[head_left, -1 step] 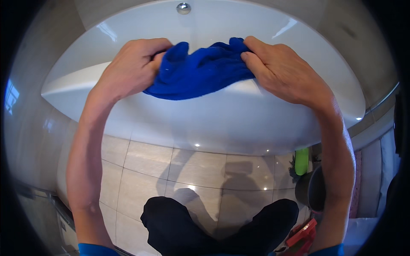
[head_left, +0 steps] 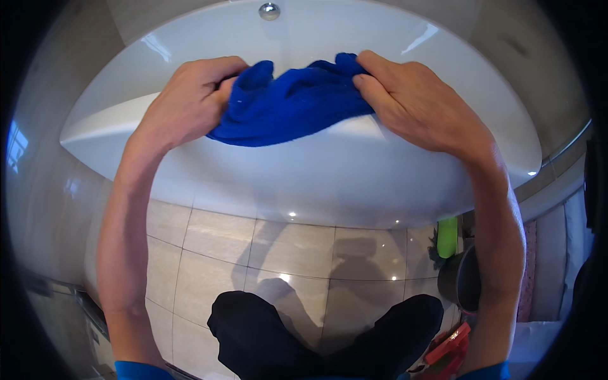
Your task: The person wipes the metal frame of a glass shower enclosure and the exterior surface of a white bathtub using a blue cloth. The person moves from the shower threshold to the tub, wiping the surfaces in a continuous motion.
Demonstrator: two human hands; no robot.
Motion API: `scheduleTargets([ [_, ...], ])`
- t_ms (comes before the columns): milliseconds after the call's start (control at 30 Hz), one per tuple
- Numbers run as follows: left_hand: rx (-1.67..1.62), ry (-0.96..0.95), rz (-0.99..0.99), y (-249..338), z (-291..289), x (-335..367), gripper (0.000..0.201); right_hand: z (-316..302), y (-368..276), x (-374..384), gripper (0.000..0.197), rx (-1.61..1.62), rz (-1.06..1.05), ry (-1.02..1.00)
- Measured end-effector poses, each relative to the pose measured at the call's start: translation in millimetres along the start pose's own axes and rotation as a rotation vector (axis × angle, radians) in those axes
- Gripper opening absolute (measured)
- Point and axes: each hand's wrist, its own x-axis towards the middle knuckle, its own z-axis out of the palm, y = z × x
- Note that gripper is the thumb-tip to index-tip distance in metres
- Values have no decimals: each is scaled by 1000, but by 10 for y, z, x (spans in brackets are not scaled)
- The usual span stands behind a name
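Bathroom setting. Glossy wall tiles (head_left: 47,209) at left, with pale floor tiles (head_left: 215,244) below, dark grout lines and the shadows of the person cast across them. A white bathtub (head_left: 329,183) with a curved outline spans the upper part of the view; its near rim (head_left: 104,128) runs across, and a round chrome fitting (head_left: 269,11) sits on the far inner wall.

Main item: a blue cloth (head_left: 291,104), bunched and creased, fabric texture visible. Position: between the two hands, in front of the middle part of the near rim, which it partly hides. Its lower edge bows downward; small folds stand up near both ends. Whether the cloth touches the tub cannot be told from this angle.

Left hand (head_left: 190,98): back of hand uppermost, fingers curled around the left end of the cloth; fingertips hidden by hand and fabric. Right hand (head_left: 418,104): thumb and index finger pinch the right end of the cloth between them; remaining fingers concealed beneath the hand. Both arms are bent outward, blue sleeves (head_left: 142,370) just showing at the lower edge.

Lower centre: the person's knees in black trousers (head_left: 256,326), set apart. Lower right, near the right forearm: a bright green object (head_left: 448,237), kind unclear, beside a dark grey bucket (head_left: 450,278) that the forearm partly covers; nearer the person, a red object (head_left: 448,345), partly hidden, kind also unclear.
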Motion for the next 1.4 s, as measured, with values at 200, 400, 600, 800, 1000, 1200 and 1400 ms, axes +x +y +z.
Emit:
scheduleTargets([
  [200,-34,133,83,-2,69,54,24,-7,71,-68,24,55,28,47],
  [400,96,153,48,66,122,-1,14,39,-64,-96,16,52,46,71],
  [600,46,125,-28,139,141,-10,11,209,-478,101,23,40,51,-15],
  [800,181,306,-179,-562,-241,-349,16,431,-1054,639,29,107,173,-145],
  [1000,294,322,-399,-1111,-604,-864,31,686,-1663,1034,31,114,265,-263],
  [1200,161,304,-534,-984,-513,-773,34,951,-1982,1501,28,60,251,-323],
  [1400,115,359,-578,-979,-457,-794,31,992,-1937,1553,30,44,264,-456],
])
